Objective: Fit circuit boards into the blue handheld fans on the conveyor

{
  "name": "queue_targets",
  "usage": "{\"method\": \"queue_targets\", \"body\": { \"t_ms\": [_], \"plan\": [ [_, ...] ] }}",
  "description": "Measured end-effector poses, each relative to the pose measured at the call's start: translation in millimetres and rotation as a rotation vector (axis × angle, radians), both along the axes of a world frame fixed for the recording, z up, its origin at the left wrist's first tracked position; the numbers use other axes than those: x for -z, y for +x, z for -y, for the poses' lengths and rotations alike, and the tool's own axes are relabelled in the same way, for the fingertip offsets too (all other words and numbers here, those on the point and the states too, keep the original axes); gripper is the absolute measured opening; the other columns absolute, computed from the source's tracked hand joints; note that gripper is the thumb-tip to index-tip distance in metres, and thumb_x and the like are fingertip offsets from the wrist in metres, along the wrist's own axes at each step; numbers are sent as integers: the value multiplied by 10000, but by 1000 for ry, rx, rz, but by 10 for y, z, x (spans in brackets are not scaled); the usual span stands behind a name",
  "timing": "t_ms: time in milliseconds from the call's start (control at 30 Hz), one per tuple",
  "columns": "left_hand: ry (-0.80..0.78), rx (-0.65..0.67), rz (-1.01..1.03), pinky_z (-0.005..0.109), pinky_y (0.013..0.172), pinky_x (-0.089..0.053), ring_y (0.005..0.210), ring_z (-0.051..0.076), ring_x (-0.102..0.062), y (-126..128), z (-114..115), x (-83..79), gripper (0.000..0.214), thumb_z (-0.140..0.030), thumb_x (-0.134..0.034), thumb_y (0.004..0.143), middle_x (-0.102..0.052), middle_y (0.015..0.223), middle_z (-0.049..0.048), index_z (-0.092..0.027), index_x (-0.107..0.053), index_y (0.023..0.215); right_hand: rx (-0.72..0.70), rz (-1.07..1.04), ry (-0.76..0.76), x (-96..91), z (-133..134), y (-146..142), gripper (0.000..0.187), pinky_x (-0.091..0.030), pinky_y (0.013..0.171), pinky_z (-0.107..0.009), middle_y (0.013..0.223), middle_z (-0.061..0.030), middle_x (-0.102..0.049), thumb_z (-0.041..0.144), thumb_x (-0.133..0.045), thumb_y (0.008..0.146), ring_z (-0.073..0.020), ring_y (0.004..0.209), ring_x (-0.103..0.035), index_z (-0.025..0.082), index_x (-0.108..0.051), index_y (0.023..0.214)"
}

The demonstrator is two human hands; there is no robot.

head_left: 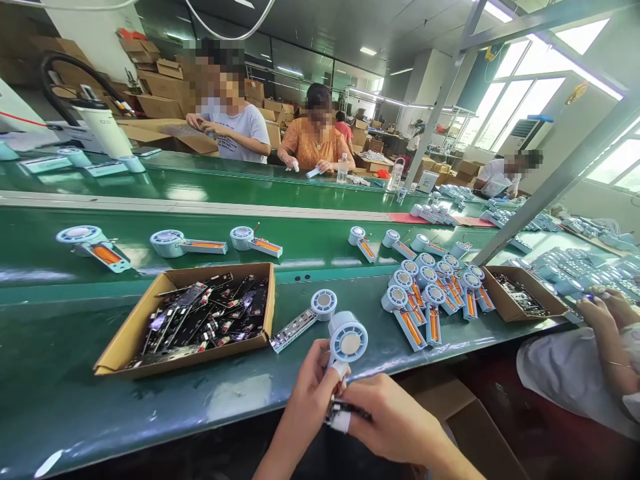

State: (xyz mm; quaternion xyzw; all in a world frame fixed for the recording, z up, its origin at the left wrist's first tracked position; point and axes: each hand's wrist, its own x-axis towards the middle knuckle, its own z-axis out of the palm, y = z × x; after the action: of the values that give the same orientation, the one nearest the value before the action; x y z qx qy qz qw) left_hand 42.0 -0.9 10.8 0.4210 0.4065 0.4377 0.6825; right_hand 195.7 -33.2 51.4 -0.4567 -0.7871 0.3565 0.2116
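My left hand point(316, 380) is closed around the handle of a light-blue handheld fan point(349, 339), whose round head points up over the bench edge. Against the lower part of the fan, my right hand point(383, 417) pinches a dark circuit board point(336, 408); white wrapping shows at a fingertip. My fingers hide most of the handle and the board. Just beyond, another fan point(300, 327) lies on the bench with a board showing in its handle. To the left stands a cardboard box point(113, 353) of loose circuit boards point(205, 317).
Several fans with orange-filled handles point(413, 327) are heaped on the right, beside a second box of boards point(555, 308). More fans point(207, 247) lie spaced along the green conveyor belt point(310, 233). A metal post point(445, 127) rises at right. A neighbour's hands point(603, 313) work there; people point(320, 143) sit opposite.
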Motion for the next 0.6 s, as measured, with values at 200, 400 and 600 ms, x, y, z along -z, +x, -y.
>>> {"method": "queue_targets", "body": {
  "t_ms": [200, 400, 600],
  "plan": [
    [-90, 44, 244, 310, 752, -496, 847, 213, -653, -41, 98, 128, 408, -504, -636, 857, -698, 977, 31, -233, -589, 1158, 312, -537, -419, 286, -44, -120, 600, -228, 399, -196, 404, 74, -392, 687, -440, 958, -54, 351, -291, 216, -415, 587],
    [18, -47, 12, 333, 895, -506, 1067, 277, -646, 11, 158, 231, 500, -534, -694, 816, -711, 1102, 81, -230, -588, 1198, 416, -654, -396, 383, 7, -155, 604, -203, 375, -195, 420, 88, -362, 743, -454, 921, -53, 353, -270, 214, -432, 632],
    [62, -236, -203, 270, 605, -478, 644, 178, -560, 63, 117, 132, 298, -521, -610, 864, -623, 757, -12, -252, -625, 990, 545, -525, -122, 453, 222, -216, 383, -405, 559, -201, 681, 48, -527, 479, -616, 942, -106, 588, -463, 197, -583, 1199]
  ]
}}
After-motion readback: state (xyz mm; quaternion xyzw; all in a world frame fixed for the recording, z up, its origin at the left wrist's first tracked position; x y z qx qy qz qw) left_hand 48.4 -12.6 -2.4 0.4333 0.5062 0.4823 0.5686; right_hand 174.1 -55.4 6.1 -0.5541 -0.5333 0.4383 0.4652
